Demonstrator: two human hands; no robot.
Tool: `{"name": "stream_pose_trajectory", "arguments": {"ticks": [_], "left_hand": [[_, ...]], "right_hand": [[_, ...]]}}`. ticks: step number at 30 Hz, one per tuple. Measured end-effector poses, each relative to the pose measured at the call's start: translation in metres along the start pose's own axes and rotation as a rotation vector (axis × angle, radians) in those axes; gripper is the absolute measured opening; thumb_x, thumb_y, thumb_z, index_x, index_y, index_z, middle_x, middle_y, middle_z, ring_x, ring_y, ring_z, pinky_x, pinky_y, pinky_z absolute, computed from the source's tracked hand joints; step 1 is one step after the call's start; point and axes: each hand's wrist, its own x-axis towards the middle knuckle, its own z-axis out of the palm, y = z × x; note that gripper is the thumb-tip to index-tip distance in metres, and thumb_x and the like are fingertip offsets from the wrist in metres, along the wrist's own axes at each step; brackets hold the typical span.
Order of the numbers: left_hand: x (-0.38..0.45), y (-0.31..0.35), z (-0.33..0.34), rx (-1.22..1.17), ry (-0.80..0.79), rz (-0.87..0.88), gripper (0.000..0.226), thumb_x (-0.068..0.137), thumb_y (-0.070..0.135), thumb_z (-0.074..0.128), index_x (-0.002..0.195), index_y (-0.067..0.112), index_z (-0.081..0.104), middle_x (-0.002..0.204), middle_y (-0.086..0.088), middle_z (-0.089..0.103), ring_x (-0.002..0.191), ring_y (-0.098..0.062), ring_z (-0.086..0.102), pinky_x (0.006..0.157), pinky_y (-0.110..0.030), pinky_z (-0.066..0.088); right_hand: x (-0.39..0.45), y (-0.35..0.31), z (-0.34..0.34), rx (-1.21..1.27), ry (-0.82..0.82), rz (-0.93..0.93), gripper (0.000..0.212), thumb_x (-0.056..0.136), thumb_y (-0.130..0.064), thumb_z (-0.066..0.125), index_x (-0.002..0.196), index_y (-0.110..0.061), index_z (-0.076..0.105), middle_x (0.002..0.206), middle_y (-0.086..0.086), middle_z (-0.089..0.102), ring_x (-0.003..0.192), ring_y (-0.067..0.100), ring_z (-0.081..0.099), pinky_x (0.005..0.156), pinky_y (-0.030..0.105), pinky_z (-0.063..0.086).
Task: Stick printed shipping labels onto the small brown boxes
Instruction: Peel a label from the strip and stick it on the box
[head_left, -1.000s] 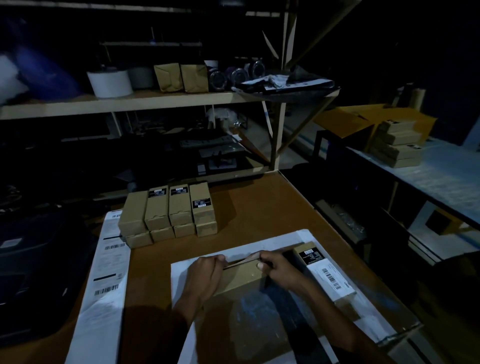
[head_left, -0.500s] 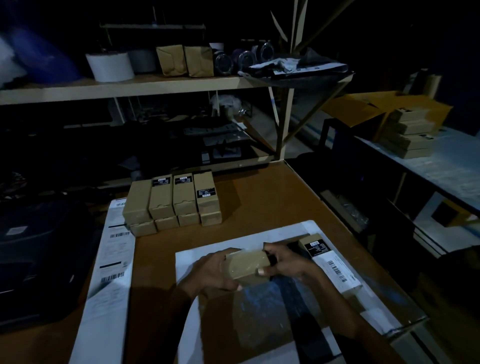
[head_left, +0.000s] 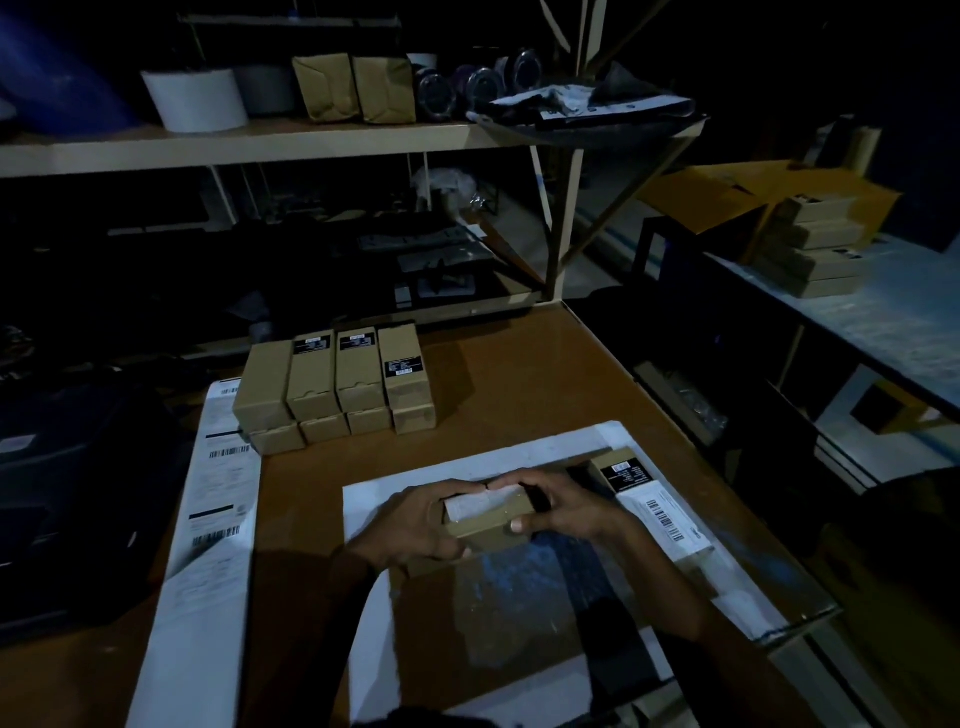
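- Small box (head_left: 488, 519) — brown card, white label on top
- Stacked boxes (head_left: 332, 387) — tan, small black labels
- Table (head_left: 519, 374) — orange-brown
- Label sheet (head_left: 208, 519) — white, black barcodes

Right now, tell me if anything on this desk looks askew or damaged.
Nothing stands out. Both hands, left hand and right hand, hold a small brown box with a white label on top; the stacked boxes sit in a neat row.

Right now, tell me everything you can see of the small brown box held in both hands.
The small brown box is plain cardboard, oblong, held roughly level just above the white sheet on the table. A white printed label lies along its top face. The left hand grips its left end, the right hand its right end, index fingertips meeting above the far edge.
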Motion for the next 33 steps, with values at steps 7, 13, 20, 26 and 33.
{"name": "stream_pose_trajectory", "arguments": {"ticks": [7, 13, 20, 26, 33], "left_hand": [[-0.004, -0.003, 0.004, 0.014, 0.048, 0.009, 0.071, 0.066, 0.042, 0.085, 0.128, 0.057, 0.054, 0.13, 0.028, 0.059, 0.121, 0.002, 0.054, 0.098, -0.025, 0.049], [-0.003, -0.004, 0.004, 0.041, 0.05, 0.019, 0.07, 0.069, 0.046, 0.086, 0.131, 0.051, 0.055, 0.127, 0.026, 0.061, 0.117, 0.003, 0.054, 0.094, -0.024, 0.05], [-0.005, -0.007, 0.004, 0.071, 0.047, 0.023, 0.052, 0.071, 0.049, 0.082, 0.117, 0.051, 0.057, 0.131, 0.016, 0.059, 0.116, -0.006, 0.054, 0.092, -0.029, 0.051], [-0.004, -0.004, 0.003, 0.066, 0.014, 0.054, 0.033, 0.077, 0.039, 0.083, 0.108, 0.041, 0.069, 0.13, 0.021, 0.057, 0.118, -0.002, 0.051, 0.095, -0.024, 0.046], [-0.005, -0.003, 0.005, -0.1, 0.019, 0.057, 0.024, 0.07, 0.008, 0.086, 0.068, 0.028, 0.073, 0.135, 0.024, 0.053, 0.124, 0.008, 0.044, 0.087, -0.007, 0.043]], "right_hand": [[-0.004, 0.002, 0.003, -0.056, 0.011, -0.034, 0.057, 0.085, 0.008, 0.071, 0.132, -0.023, 0.059, 0.133, -0.008, 0.059, 0.119, -0.007, 0.057, 0.093, 0.016, 0.05], [-0.004, 0.013, 0.005, 0.013, 0.059, -0.014, 0.054, 0.085, 0.012, 0.067, 0.133, -0.011, 0.061, 0.13, -0.005, 0.06, 0.113, -0.01, 0.059, 0.09, 0.018, 0.052], [-0.006, 0.013, 0.009, 0.103, 0.073, -0.055, 0.039, 0.086, 0.003, 0.072, 0.12, -0.016, 0.071, 0.132, 0.011, 0.06, 0.121, 0.015, 0.061, 0.091, 0.029, 0.054], [-0.006, 0.012, 0.011, 0.084, 0.084, -0.048, 0.025, 0.085, 0.005, 0.073, 0.086, -0.02, 0.076, 0.118, 0.022, 0.058, 0.115, 0.027, 0.06, 0.085, 0.035, 0.055], [-0.001, 0.019, 0.015, 0.074, 0.121, -0.119, 0.039, 0.079, 0.009, 0.076, 0.058, -0.018, 0.058, 0.115, 0.019, 0.069, 0.122, 0.025, 0.063, 0.089, 0.038, 0.058]]}}
